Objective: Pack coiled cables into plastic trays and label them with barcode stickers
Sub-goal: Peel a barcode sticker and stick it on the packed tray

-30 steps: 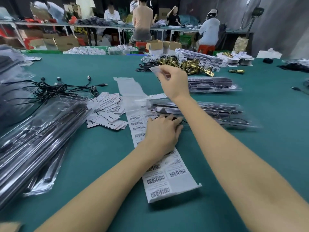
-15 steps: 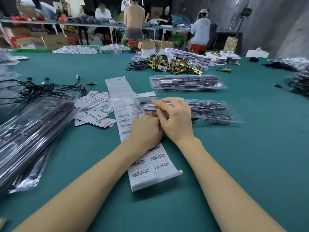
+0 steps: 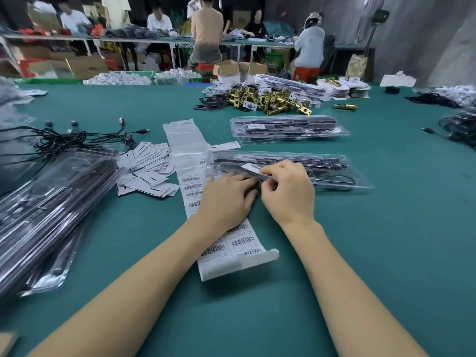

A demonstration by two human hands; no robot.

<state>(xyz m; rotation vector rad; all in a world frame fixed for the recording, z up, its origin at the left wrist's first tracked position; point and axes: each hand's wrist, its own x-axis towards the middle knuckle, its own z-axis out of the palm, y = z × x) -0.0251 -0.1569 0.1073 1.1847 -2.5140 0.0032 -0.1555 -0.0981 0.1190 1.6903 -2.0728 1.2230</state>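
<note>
While the left hand (image 3: 226, 199) lies flat with straight fingers on the barcode sticker strip (image 3: 224, 228), the right hand (image 3: 286, 191) pinches a white sticker (image 3: 251, 168) over the near plastic tray (image 3: 322, 166). That tray sits on the green desk (image 3: 360, 240), just beside the strip, with a second tray (image 3: 286, 128) behind it.

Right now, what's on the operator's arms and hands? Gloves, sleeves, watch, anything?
Nothing visible. Left hand and right hand are bare: no gloves, rings or tape. Both forearms are uncovered to the frame's bottom edge, with no sleeves, watch or wristband. Fingertips are partly hidden, so nails cannot be judged.
</note>
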